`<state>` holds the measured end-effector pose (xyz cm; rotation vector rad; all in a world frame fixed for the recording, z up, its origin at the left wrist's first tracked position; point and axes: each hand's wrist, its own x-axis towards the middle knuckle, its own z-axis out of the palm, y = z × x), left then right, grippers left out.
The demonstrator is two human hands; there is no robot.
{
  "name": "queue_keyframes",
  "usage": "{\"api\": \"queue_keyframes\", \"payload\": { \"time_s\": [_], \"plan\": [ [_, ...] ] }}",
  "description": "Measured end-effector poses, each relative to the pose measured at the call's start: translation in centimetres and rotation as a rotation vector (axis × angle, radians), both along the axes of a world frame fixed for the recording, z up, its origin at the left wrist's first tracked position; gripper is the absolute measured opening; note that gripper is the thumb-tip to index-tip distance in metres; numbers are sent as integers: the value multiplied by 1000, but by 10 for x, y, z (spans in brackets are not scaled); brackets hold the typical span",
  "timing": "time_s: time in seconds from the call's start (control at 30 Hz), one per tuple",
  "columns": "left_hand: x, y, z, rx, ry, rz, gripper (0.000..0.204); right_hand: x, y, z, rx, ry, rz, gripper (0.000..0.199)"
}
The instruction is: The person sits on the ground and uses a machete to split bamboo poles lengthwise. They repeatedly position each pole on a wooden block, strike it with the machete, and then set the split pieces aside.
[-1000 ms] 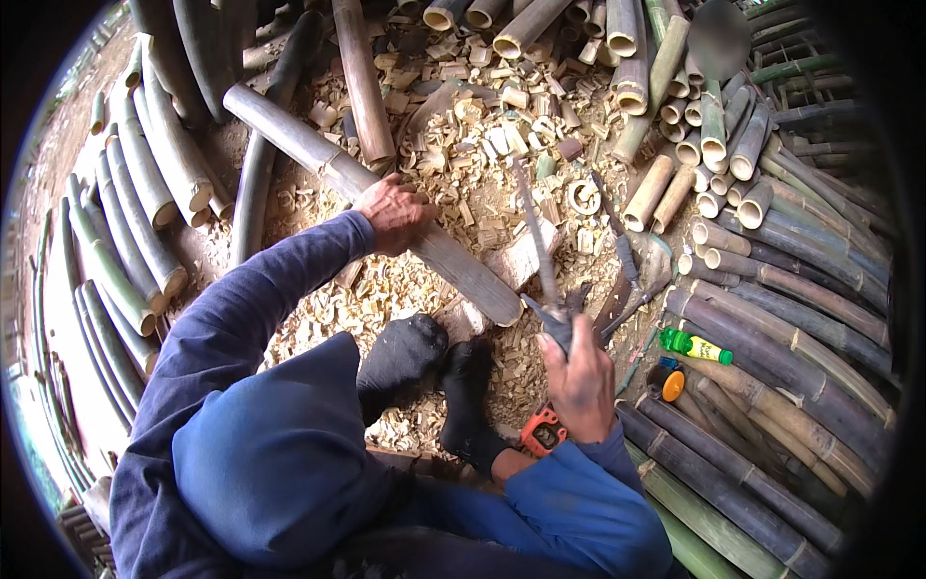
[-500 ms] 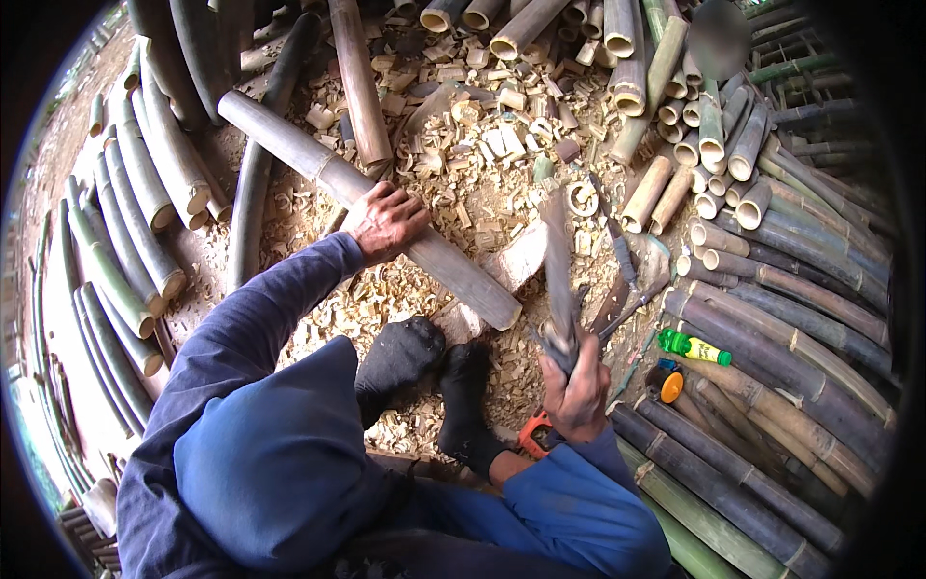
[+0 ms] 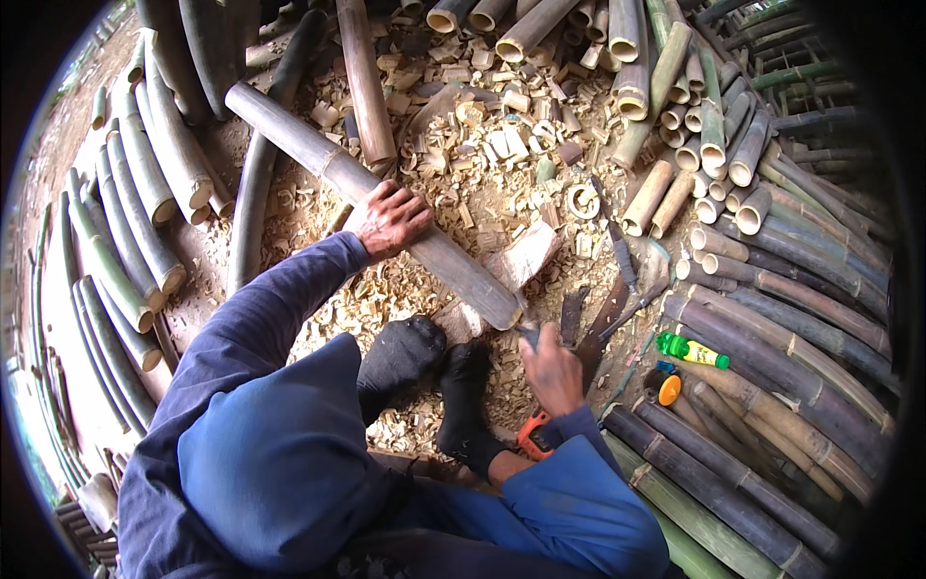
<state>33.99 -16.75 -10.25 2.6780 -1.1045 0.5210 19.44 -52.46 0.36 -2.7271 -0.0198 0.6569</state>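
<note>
My left hand (image 3: pixel 391 220) is wrapped over a brown-grey bamboo pole (image 3: pixel 299 140) and presses it down. The pole lies slantwise, its near end resting over a pale wood block (image 3: pixel 526 253). Close to that end, my right hand (image 3: pixel 554 374) grips a dark-handled bladed tool (image 3: pixel 530 334). Its blade is foreshortened and blurred, so I cannot tell whether it touches the bamboo. Beside my right hand, a dark flat blade-like piece (image 3: pixel 573 314) lies on the ground. My feet in black socks (image 3: pixel 468 405) are by the block, just below the pole's end.
Wood chips and shavings (image 3: pixel 473 145) cover the ground ahead. Bamboo poles lie stacked at the right (image 3: pixel 772 338) and left (image 3: pixel 145 232). A dark-handled tool (image 3: pixel 622 256) lies right of the block. A green bottle (image 3: pixel 693 349) and an orange-lidded container (image 3: pixel 668 388) sit among the right poles.
My right hand has come down and slightly left, bringing the raised, blurred blade down toward the pole's near end. My left hand keeps its hold in nearly the same place.
</note>
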Motion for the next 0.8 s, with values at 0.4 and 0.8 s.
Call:
{"api": "queue_keyframes", "payload": {
  "time_s": [0.4, 0.8],
  "plan": [
    [17, -3, 39, 365, 568, 43, 49, 3, 14, 50, 430, -517, 112, 36],
    [-2, 7, 20, 197, 269, 39, 39, 4, 32, 63, 439, -524, 129, 36]
  ]
}}
